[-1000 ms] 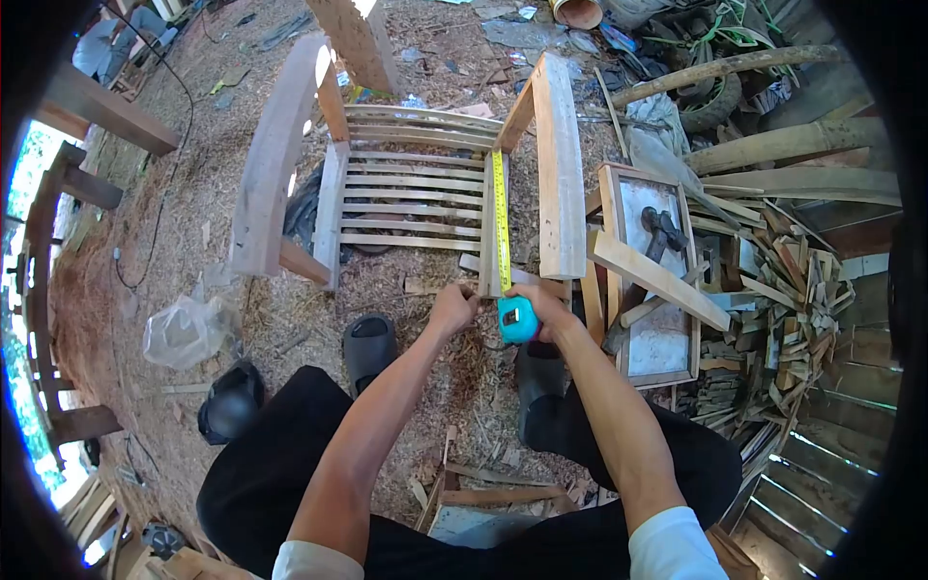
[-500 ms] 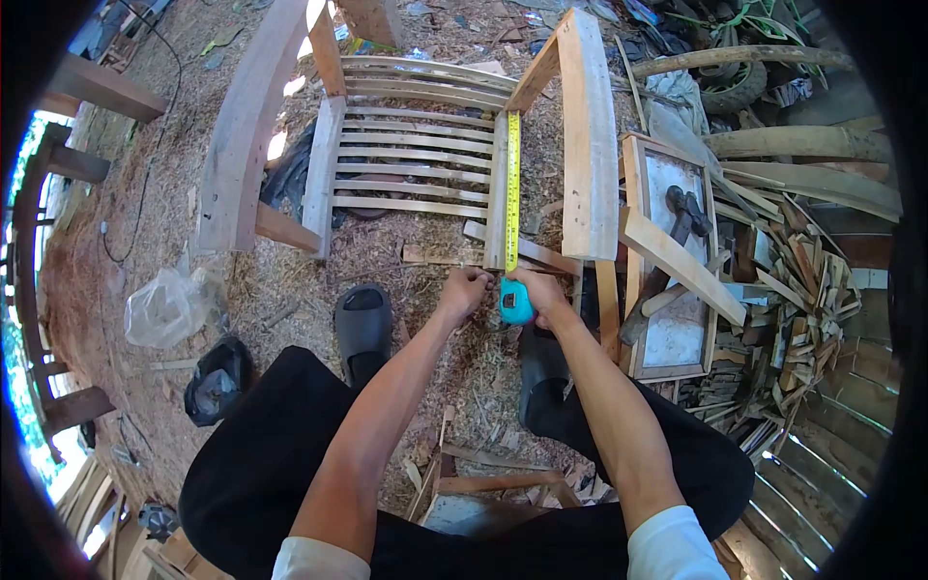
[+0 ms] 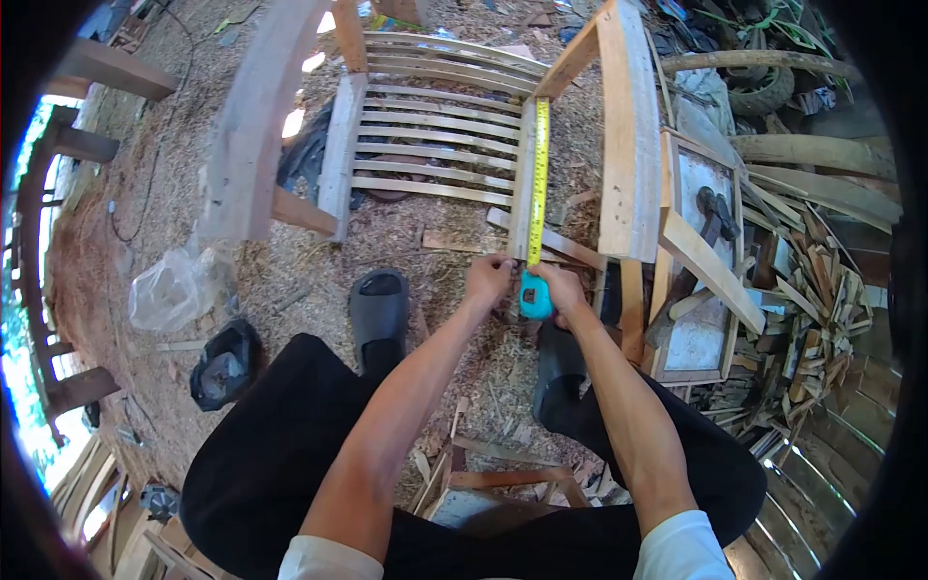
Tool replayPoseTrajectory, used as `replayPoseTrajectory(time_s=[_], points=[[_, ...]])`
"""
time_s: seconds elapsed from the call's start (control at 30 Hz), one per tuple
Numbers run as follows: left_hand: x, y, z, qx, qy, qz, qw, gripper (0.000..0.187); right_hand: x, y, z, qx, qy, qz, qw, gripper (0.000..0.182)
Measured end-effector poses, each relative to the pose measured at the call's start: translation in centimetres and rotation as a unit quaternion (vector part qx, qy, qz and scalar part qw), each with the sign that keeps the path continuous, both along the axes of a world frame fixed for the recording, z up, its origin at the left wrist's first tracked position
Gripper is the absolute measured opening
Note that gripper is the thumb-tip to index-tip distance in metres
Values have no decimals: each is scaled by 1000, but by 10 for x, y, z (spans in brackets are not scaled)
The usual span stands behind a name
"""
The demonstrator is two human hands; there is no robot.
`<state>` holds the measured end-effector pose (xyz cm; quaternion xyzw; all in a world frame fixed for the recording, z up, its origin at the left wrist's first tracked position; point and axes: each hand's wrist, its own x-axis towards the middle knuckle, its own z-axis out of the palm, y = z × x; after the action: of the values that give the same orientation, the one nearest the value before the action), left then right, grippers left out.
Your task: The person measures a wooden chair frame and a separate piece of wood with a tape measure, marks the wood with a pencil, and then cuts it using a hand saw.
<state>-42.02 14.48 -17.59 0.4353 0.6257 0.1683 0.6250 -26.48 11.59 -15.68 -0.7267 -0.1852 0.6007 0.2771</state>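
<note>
Right hand (image 3: 564, 289): we grip tape (image 3: 538, 300), centre
Left hand (image 3: 488, 279): hold unclear (by rail (image 3: 525, 179))
Rail: further right in frame; tape still alongside

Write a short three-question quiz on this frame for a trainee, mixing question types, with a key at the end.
1. Which of the person's hands holds the teal tape measure? A) left B) right C) neither

2. True or false: the tape is fully retracted into its case.

3. Fill in the blank: The clear plastic bag lies on the person's ____ side.

Key:
1. B, the right hand.
2. False; its yellow blade stretches out along a wooden rail.
3. left
</note>
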Motion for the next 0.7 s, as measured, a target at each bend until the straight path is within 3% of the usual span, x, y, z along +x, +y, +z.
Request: replayPoseTrajectory(time_s=[0.07, 0.1, 0.17, 0.2, 0.33, 0.4, 0.43, 0.57, 0.67, 0.7], points=[[-9, 10, 46, 9, 62, 70, 996, 23, -26, 4, 39, -14, 21, -12, 1000, 30], [-19, 7, 14, 132, 98, 84, 983, 26, -36, 1, 44, 36, 8, 18, 999, 30], [-43, 17, 5, 126, 48, 117, 984, 25, -59, -3, 32, 100, 44, 47, 993, 28], [-57, 21, 8, 115, -5, 145, 983, 25, -74, -1, 28, 98, 22, 63, 993, 29], [-113, 37, 63, 110, 10, 205, 973, 25, -144, 28, 59, 48, 6, 116, 992, 29], [-143, 45, 81, 109, 26, 222, 968, 25, -172, 45, 81, -25, 124, 54, 991, 38], [-158, 50, 85, 108, 39, 235, 965, 25, -185, 56, 68, -24, 125, 57, 990, 38], [-203, 55, 107, 69, 80, 178, 978, 28, -224, 85, 55, -26, 138, 34, 989, 36], [-224, 53, 94, 4, 100, 168, 981, 32, -236, 95, 60, -40, 179, 17, 983, 40], [-232, 52, 87, 1, 100, 172, 980, 32, -238, 97, 61, -43, 181, 40, 982, 31]])
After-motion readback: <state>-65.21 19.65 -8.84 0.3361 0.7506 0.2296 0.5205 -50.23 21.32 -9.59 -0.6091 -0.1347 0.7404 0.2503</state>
